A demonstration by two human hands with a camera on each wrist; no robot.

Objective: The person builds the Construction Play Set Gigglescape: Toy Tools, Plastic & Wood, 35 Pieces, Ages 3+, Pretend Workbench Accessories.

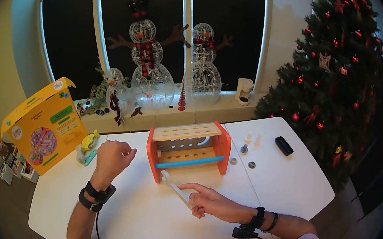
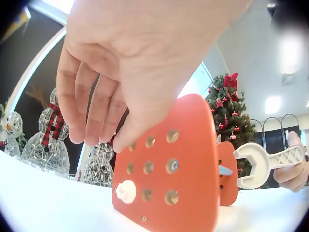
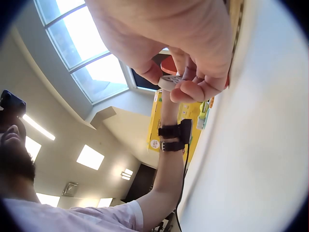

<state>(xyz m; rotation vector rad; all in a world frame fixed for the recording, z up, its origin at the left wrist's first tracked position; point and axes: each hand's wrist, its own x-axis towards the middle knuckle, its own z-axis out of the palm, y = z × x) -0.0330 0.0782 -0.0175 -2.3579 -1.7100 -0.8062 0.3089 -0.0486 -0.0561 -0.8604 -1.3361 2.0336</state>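
Note:
My right hand (image 1: 212, 204) grips the handle of a white toy wrench (image 1: 175, 189). The wrench's open-ended head points toward a toy workbench with red side panels (image 1: 222, 149), a wooden top and a blue bar (image 1: 189, 162) along its front. My left hand (image 1: 114, 160) hovers beside the workbench's left side, fingers loosely bent and holding nothing. In the left wrist view, that red side panel (image 2: 193, 145) shows several round holes, and a white bolt head or nut (image 2: 126, 191) sits at a lower hole.
To the right on the white table (image 1: 278, 192) are a grey bolt (image 1: 244, 148), two grey nuts, small pale pieces and a black case (image 1: 284, 146). A yellow box (image 1: 45, 125) stands at the left, with yellow and teal toy parts (image 1: 88, 145) beside it.

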